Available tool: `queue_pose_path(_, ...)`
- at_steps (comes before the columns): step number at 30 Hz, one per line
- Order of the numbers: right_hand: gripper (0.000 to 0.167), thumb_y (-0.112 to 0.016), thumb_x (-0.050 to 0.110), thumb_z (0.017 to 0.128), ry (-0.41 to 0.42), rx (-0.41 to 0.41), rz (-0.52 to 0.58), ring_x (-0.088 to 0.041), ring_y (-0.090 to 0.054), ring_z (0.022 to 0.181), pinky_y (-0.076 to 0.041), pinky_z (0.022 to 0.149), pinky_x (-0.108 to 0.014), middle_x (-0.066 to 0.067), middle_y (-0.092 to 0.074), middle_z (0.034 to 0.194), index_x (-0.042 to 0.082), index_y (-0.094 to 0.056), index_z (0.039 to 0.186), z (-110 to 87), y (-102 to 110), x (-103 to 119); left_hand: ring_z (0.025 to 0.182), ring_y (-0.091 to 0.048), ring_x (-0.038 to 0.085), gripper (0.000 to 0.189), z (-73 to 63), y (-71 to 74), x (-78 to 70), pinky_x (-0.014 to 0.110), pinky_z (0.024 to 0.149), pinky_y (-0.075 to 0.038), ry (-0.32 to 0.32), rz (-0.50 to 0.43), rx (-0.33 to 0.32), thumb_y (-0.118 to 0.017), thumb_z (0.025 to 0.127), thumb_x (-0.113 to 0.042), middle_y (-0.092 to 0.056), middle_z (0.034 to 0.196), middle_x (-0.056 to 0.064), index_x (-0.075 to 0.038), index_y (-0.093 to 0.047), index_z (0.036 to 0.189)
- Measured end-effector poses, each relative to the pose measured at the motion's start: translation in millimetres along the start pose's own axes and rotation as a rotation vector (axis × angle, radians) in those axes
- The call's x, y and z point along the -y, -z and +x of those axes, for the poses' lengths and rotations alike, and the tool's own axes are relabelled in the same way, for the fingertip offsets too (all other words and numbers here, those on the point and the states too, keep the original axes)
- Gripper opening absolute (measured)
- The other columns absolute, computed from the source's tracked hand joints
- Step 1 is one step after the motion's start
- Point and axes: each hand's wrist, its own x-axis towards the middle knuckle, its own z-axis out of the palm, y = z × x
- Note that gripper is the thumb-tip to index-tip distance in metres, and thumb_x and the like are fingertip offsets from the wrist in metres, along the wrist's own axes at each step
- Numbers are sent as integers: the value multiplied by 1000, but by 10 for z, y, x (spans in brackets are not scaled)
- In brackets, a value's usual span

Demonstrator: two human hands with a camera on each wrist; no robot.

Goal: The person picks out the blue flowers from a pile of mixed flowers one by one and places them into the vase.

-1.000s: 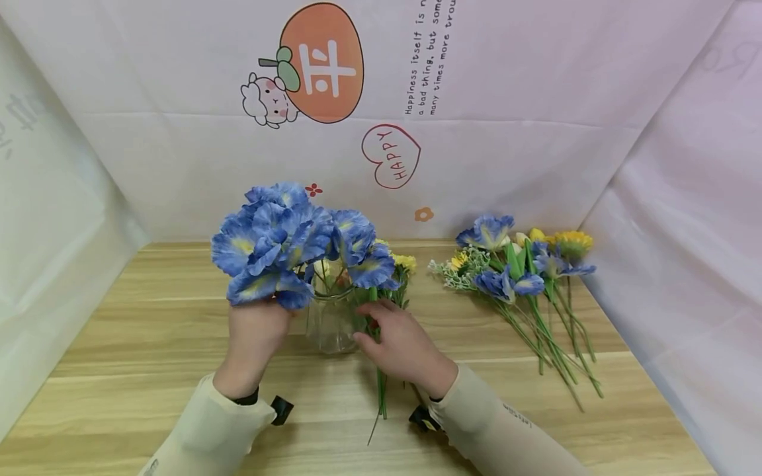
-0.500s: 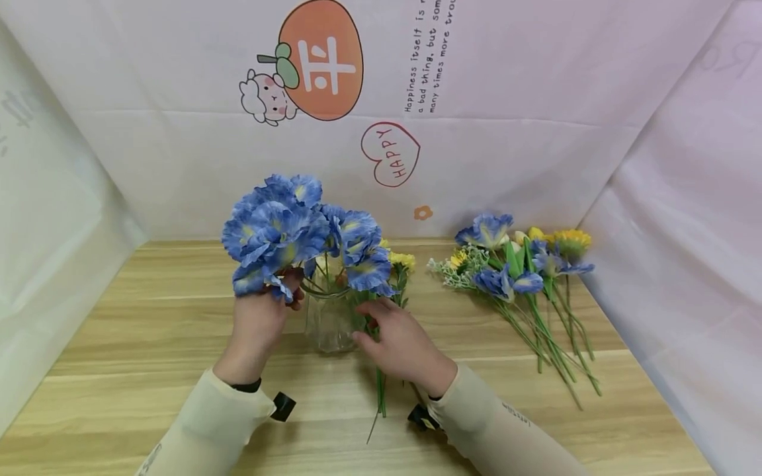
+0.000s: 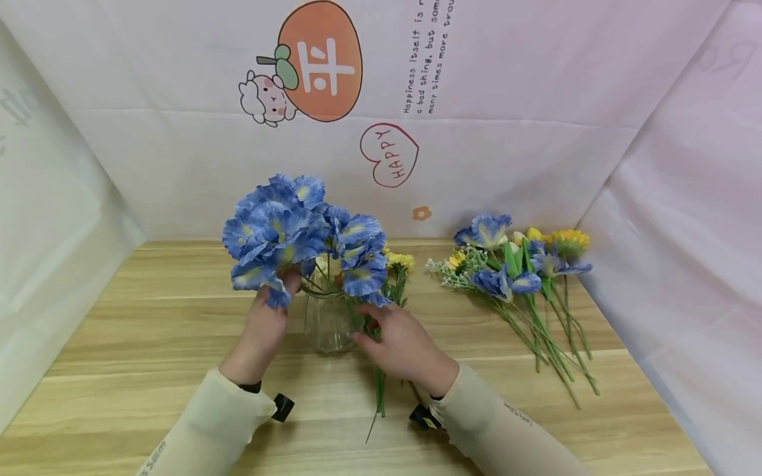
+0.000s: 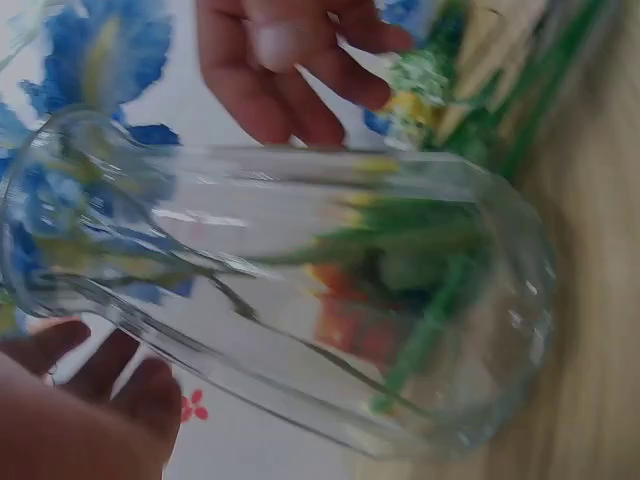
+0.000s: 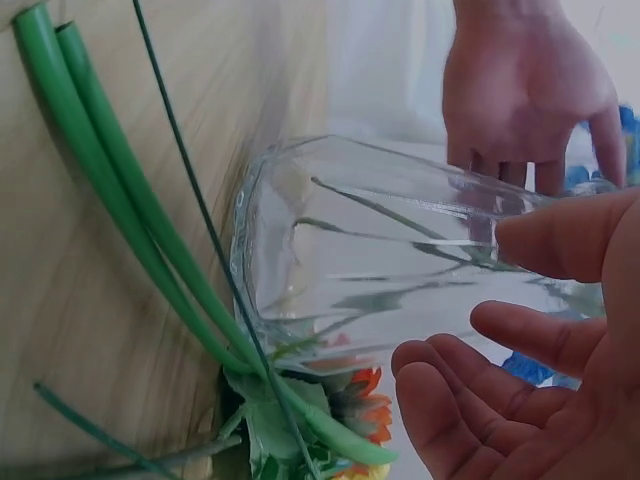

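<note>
A clear glass vase (image 3: pixel 326 328) stands upright on the table, with thin flower stems (image 5: pixel 390 215) showing inside it. Large blue artificial flowers (image 3: pixel 280 228) spread above and to the left of its mouth. My left hand (image 3: pixel 266 325) is beneath these blooms on the left; in the left wrist view its loosely bent fingers (image 4: pixel 150 400) are right at the vase's neck. On the other side, my right hand (image 3: pixel 411 344) has its fingers apart and lightly bent. The thumb (image 5: pixel 555 240) overlaps the glass in the right wrist view.
Green stems (image 3: pixel 380 393) and yellow flowers (image 3: pixel 400 260) lie to the vase's right, partly under the right hand. Farther right is a loose pile of blue flowers (image 3: pixel 506 283), yellow flowers and greenery. A printed white cloth (image 3: pixel 512 152) hangs behind the table (image 3: pixel 161 370).
The blue blooms have shifted up and to the right, the right-hand ones spreading lower. My left hand has moved slightly right under them; the right hand has stayed beside the vase.
</note>
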Motion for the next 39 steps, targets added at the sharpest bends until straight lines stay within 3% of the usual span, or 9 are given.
queue_pose_path(3, 37, -63, 25, 99, -25, 19, 1, -13, -50, 75, -44, 64, -34, 3, -56, 80, 7, -62, 131, -15, 23, -20, 145, -20, 41, 57, -88, -162, -275, 53, 116, -18, 50, 182, 82, -41, 106, -15, -23, 158, 28, 11, -21, 153)
queue_pose_path(5, 37, -63, 24, 98, -48, 26, 19, -14, -51, 77, -45, 65, -35, 0, -57, 85, 5, -62, 131, -32, 37, -29, 145, -16, 43, 64, -111, -218, -347, 56, 115, -15, 96, 188, 129, -46, 103, -10, -17, 158, 29, 11, -13, 154)
queue_pose_path(9, 37, -64, 21, 98, -83, 26, 58, -17, -58, 86, -50, 72, -38, -7, -61, 102, 2, -61, 130, -57, 40, -53, 142, -27, 42, 75, -120, -207, -253, 55, 114, -22, 117, 390, 155, -65, 97, -19, -29, 155, 27, 3, -23, 155)
queue_pose_path(14, 38, -64, 20, 98, -112, 24, 77, -20, -61, 95, -52, 76, -39, -11, -61, 115, 2, -60, 131, -92, 43, -104, 124, -51, 44, 84, -114, -183, -156, 53, 100, -44, 266, 559, 146, -74, 89, -45, -51, 136, 33, -1, -35, 150)
queue_pose_path(16, 39, -64, 20, 98, -121, 24, 76, -20, -61, 96, -53, 77, -38, -11, -60, 118, 2, -59, 132, -103, 52, -121, 95, -63, 43, 79, -109, -162, -143, 49, 81, -54, 283, 558, 152, -74, 89, -48, -61, 114, 31, -2, -41, 144)
queue_pose_path(20, 38, -64, 20, 98, -118, 24, 71, -19, -61, 96, -53, 77, -39, -12, -60, 120, 2, -59, 132, -112, 63, -142, 89, -63, 35, 67, -87, -122, -130, 47, 74, -54, 250, 548, 165, -75, 88, -48, -63, 109, 21, -10, -49, 137)
queue_pose_path(23, 38, -64, 19, 98, -114, 24, 82, -21, -61, 97, -53, 78, -40, -12, -60, 120, 2, -59, 131, -118, 62, -155, 130, -46, 39, 68, -77, -112, -124, 56, 101, -42, 234, 509, 173, -76, 87, -46, -49, 142, 21, -15, -49, 142)
queue_pose_path(34, 57, -63, 26, 99, -230, -19, -21, -39, -46, 130, -38, 106, -54, -21, -48, 144, 0, -45, 147, -235, 269, -494, 135, -38, 44, 67, -80, -102, -140, 61, 104, -37, 228, 505, 194, -75, 90, -38, -45, 149, 14, -17, -47, 147)
queue_pose_path(39, 55, -61, 21, 99, -297, -80, -115, -46, -46, 128, -38, 103, -60, -27, -47, 142, -4, -44, 145, -399, 528, -790, 137, -37, 42, 64, -75, -102, -140, 60, 105, -35, 226, 488, 195, -75, 91, -34, -46, 149, 12, -16, -48, 146)
